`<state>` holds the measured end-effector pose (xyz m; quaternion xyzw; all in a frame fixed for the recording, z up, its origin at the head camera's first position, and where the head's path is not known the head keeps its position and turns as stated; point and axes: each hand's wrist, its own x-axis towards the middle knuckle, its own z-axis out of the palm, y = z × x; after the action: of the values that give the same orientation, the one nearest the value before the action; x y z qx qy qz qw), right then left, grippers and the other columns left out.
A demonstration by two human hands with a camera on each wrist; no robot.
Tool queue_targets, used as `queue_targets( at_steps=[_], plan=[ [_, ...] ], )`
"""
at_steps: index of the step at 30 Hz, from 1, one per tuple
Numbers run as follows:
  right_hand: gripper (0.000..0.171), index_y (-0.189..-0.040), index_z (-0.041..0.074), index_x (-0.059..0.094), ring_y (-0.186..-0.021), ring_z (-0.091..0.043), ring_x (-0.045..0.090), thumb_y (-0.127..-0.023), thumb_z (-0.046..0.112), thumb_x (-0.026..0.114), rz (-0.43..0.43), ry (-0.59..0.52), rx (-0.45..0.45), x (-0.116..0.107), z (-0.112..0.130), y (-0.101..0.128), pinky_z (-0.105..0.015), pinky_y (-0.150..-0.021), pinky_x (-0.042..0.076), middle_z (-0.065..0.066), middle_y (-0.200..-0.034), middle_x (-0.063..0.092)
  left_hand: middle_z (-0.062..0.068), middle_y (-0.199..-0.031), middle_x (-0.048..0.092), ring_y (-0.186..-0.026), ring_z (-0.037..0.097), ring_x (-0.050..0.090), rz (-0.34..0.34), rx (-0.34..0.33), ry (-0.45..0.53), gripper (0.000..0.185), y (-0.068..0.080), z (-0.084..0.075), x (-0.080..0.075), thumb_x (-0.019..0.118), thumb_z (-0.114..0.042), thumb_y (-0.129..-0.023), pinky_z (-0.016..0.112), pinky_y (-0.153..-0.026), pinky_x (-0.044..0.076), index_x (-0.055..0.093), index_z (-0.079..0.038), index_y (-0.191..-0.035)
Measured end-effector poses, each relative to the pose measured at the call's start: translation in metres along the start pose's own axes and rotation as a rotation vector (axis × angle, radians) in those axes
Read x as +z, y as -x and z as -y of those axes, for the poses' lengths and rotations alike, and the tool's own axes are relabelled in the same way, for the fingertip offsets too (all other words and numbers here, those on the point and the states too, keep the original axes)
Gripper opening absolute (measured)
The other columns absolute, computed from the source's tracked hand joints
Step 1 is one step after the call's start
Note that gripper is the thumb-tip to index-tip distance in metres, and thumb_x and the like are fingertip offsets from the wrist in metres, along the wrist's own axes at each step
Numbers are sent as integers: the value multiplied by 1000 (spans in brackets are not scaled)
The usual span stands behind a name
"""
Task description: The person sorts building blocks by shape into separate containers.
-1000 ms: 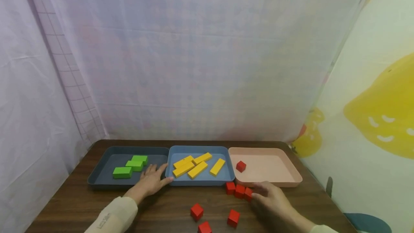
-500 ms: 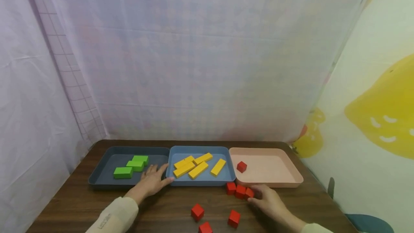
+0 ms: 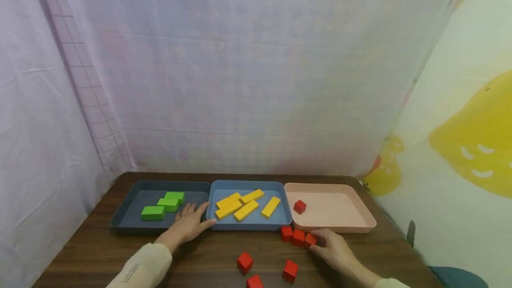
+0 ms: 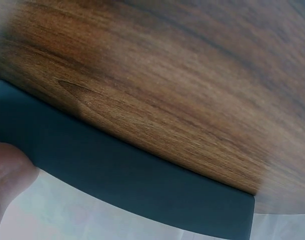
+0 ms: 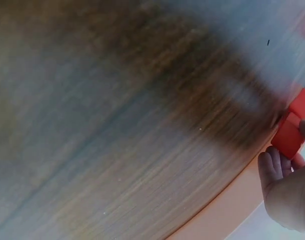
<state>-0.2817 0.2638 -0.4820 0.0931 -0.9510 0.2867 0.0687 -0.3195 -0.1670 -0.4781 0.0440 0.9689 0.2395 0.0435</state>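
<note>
My left hand (image 3: 186,226) rests with spread fingers over the adjoining rims of the dark grey tray (image 3: 124,217) and the blue tray (image 3: 250,226). Part of it shows at the dark tray's wall (image 4: 122,172) in the left wrist view. In front of the pink tray (image 3: 340,226), my right hand (image 3: 334,248) pinches a red cube (image 3: 310,241) between thumb and fingers. That cube is the rightmost of three in a row, beside a middle red cube (image 3: 298,237) and a left red cube (image 3: 286,233). The right wrist view shows the pinched cube (image 5: 288,136) at my fingertips.
Green blocks (image 3: 153,213) lie in the dark tray, several yellow blocks (image 3: 246,210) in the blue one. A single red cube (image 3: 300,206) sits in the pink tray. Nearer me, three loose red cubes, one of them this cube (image 3: 245,262), lie on the wooden table (image 3: 208,261).
My right hand has moved slightly left and closed its thumb and fingers on the rightmost red cube, which has turned a little. The left hand stays on the trays.
</note>
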Motion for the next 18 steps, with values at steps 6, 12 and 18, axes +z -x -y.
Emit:
queue_targets(
  at_steps=[6,12,18],
  plan=[
    [34,-107,10,74,-92,-17,64,-75,14,85,-39,18,-38,-4,3,4,-40,-80,52,2,-100,69,35,-152,27,-142,54,18,-4,-1,-5,78,0,-1,-1,57,-60,-94,72,-108,13,38,-12,-152],
    [32,-108,10,75,-93,-15,63,-78,10,82,-42,-33,-71,-10,11,4,-37,-83,52,3,-100,69,35,-153,27,-142,53,18,0,-2,-3,78,0,-1,-1,57,-60,-94,72,-109,13,37,-12,-153],
    [34,-112,1,72,-90,-17,67,-80,3,80,-110,-139,-109,-24,22,-7,-36,-83,55,-3,-100,69,35,-153,27,-142,53,18,3,-6,-9,78,1,-1,-1,56,-60,-94,72,-109,13,37,-13,-153]
  ],
)
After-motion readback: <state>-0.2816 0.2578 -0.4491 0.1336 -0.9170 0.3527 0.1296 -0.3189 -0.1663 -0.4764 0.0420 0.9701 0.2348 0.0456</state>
